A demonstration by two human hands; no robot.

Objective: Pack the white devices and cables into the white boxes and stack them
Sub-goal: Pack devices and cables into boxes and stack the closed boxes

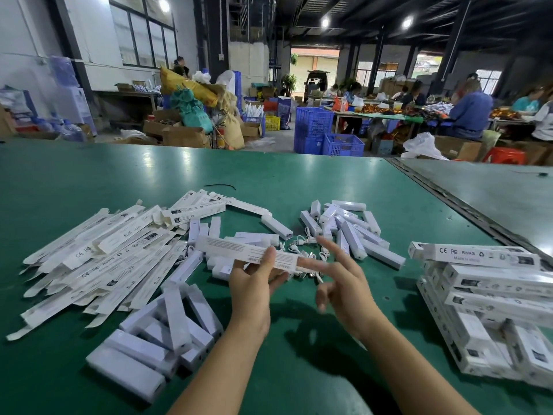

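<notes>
A long white box (239, 250) is held level above the middle of the table, lying across the view so that its right end faces the other hand. The left hand (254, 290) grips it from below, with the thumb up against the near face and the fingers curled under it. The right hand (344, 283) is just beside that right end, with fingers spread and mostly straight and the forefinger pointing away. It holds nothing that I can see, and blur hides whether a fingertip touches the end flap. I judge that the box is being worked at that end, either opened to take a device or closed over one, but I cannot tell which.

Just beyond the box lie the loose cables (302, 244), small white coils within easy reach. To their right, a little farther off, is a heap of devices (350, 232), which are short white bars. A second heap of bars (155, 333) lies near left.

Far left is a fan of flat boxes (104, 259), not yet filled, on the side of the hand that holds the box. At the right edge, finished boxes form a criss-cross stack (484, 283) on the free hand's side, probably so they are handy to set down. Everything rests on the green table (269, 175).
</notes>
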